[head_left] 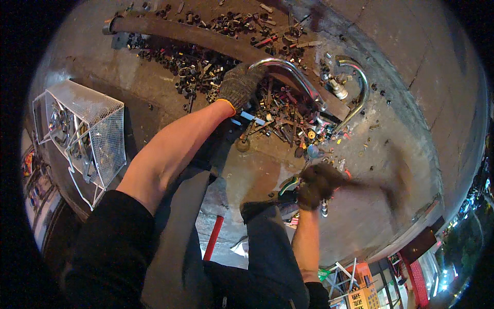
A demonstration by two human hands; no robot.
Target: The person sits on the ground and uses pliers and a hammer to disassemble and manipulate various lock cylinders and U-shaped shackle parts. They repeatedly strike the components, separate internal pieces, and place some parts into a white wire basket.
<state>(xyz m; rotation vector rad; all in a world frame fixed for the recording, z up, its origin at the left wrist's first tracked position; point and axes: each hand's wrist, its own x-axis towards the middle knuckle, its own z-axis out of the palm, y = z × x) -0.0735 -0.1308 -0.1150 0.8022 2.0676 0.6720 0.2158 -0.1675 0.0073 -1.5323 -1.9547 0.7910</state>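
Note:
My left hand (239,87), in a grey knit glove with a yellow cuff, is closed round one end of a curved chrome faucet spout (290,68). The spout's other end rests at the right end of a long rusty metal beam (180,31) on the ground. My right hand (318,185), in a dark brown glove, grips a hammer (370,186) by its handle. The hammer's head is smeared by motion, out to the right. Beyond the beam's end lies a second curved spout (366,87), with a pale metal fitting (338,89) beside it.
Loose nuts, fittings and scrap pieces (200,69) lie heaped along both sides of the beam. A white mesh basket (109,147) with chrome parts in it stands to the left. Near my legs is a red bar (213,238); a yellow-orange carton (363,297) sits at lower right.

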